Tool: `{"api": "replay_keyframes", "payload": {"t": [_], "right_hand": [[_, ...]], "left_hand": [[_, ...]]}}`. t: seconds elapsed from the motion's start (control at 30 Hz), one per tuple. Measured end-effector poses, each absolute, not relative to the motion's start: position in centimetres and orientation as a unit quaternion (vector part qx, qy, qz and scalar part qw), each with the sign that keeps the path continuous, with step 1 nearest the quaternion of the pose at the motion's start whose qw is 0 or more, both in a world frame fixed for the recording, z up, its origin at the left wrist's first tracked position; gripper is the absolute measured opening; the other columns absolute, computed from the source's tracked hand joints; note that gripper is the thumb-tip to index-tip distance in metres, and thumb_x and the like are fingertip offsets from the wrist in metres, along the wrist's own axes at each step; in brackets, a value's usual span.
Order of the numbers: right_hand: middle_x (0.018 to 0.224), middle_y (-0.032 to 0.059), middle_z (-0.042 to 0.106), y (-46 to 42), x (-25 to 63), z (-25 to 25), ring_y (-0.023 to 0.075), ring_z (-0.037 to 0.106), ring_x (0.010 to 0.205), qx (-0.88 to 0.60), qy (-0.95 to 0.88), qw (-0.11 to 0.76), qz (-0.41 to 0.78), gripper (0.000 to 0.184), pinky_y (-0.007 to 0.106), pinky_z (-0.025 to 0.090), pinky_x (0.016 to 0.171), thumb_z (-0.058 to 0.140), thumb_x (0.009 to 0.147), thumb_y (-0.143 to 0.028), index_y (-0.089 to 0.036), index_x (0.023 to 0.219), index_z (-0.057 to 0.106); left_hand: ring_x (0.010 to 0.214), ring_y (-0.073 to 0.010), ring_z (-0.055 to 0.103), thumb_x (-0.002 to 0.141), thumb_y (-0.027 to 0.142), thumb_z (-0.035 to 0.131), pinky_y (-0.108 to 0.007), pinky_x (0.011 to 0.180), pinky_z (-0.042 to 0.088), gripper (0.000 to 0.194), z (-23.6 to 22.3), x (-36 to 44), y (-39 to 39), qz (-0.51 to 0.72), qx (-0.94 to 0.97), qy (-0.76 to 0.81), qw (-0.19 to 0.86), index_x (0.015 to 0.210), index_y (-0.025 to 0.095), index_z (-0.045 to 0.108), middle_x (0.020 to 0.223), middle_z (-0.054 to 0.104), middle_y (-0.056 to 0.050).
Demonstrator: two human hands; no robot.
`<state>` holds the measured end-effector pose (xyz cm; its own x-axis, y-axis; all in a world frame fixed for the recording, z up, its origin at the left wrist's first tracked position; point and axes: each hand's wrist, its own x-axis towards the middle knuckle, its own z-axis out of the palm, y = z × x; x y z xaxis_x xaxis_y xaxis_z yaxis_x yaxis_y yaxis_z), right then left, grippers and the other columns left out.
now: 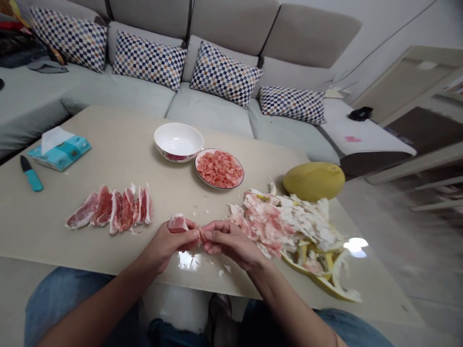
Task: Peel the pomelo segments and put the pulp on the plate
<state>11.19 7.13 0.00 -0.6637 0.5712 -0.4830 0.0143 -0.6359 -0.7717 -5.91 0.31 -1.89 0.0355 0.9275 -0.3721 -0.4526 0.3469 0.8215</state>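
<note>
A pomelo segment [177, 223] with pink flesh and whitish skin is in my left hand [170, 243], its fingers closed round it. My right hand [227, 239] meets the left at the segment's right end, thumb and fingers pinched on a bit of it; whether that is flesh or skin I cannot tell. Left of my hands, several pomelo segments [126, 209] lie in a row on the table. Beyond my hands a plate [205, 182] holds a heap of pink pomelo flesh [219, 168]. Close to my right hand spreads a pile of peeled membrane and rind [267, 219].
A white bowl [178, 140] touches or nearly touches the plate. A whole yellow pomelo [314, 180] sits at the table's right end, behind curved rind [325, 284]. At the left are a tissue pack [65, 153] and a small teal-handled knife [32, 176]. A sofa [213, 113] stands beyond the table [108, 253].
</note>
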Motion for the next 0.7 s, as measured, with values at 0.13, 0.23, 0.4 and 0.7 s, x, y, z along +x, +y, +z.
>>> {"api": "replay_keyframes", "payload": {"t": [0.13, 0.23, 0.4, 0.7], "right_hand": [[0.075, 0.0026, 0.073, 7.8, 11.7, -0.5, 0.0065, 0.068, 0.060, -0.329, -0.322, 0.150, 0.875, 0.018, 0.013, 0.055, 0.060, 0.078, 0.074, -0.026, -0.010, 0.081, 0.073], [0.078, 0.0039, 0.074, 8.2, 12.1, -0.8, 0.0064, 0.068, 0.062, -0.317, -0.295, 0.145, 0.889, 0.019, 0.013, 0.056, 0.063, 0.078, 0.074, -0.026, -0.010, 0.082, 0.073], [0.085, 0.0063, 0.075, 8.9, 13.0, -0.6, 0.0089, 0.070, 0.067, -0.317, -0.291, 0.153, 0.889, 0.025, 0.016, 0.058, 0.068, 0.081, 0.070, -0.028, -0.010, 0.085, 0.073], [0.095, 0.0067, 0.075, 19.3, 13.9, 2.0, 0.0191, 0.070, 0.088, -0.472, -0.570, 0.370, 0.561, 0.026, 0.036, 0.053, 0.091, 0.073, 0.074, -0.032, -0.016, 0.095, 0.073]], "left_hand": [[0.059, -0.0096, 0.054, 0.072, 0.032, 0.077, -0.024, 0.060, 0.042, 0.022, -2.2, -6.0, 0.5, 0.500, 0.185, 0.404, 0.743, 0.080, 0.016, 0.065, 0.069, 0.062, 0.001], [0.060, -0.0087, 0.054, 0.074, 0.031, 0.075, -0.023, 0.060, 0.043, 0.020, -2.3, -5.9, 0.5, 0.492, 0.172, 0.365, 0.771, 0.075, 0.016, 0.063, 0.071, 0.061, 0.001], [0.065, -0.0107, 0.058, 0.072, 0.030, 0.078, -0.023, 0.062, 0.046, 0.021, -1.0, -5.8, 1.7, 0.498, 0.190, 0.403, 0.744, 0.078, 0.015, 0.064, 0.074, 0.064, -0.001], [0.045, -0.0089, 0.049, 0.054, 0.034, 0.088, -0.020, 0.043, 0.034, 0.034, 2.4, -4.4, 15.6, 0.536, 0.298, 0.503, 0.609, 0.069, 0.013, 0.065, 0.051, 0.058, 0.002]]}}
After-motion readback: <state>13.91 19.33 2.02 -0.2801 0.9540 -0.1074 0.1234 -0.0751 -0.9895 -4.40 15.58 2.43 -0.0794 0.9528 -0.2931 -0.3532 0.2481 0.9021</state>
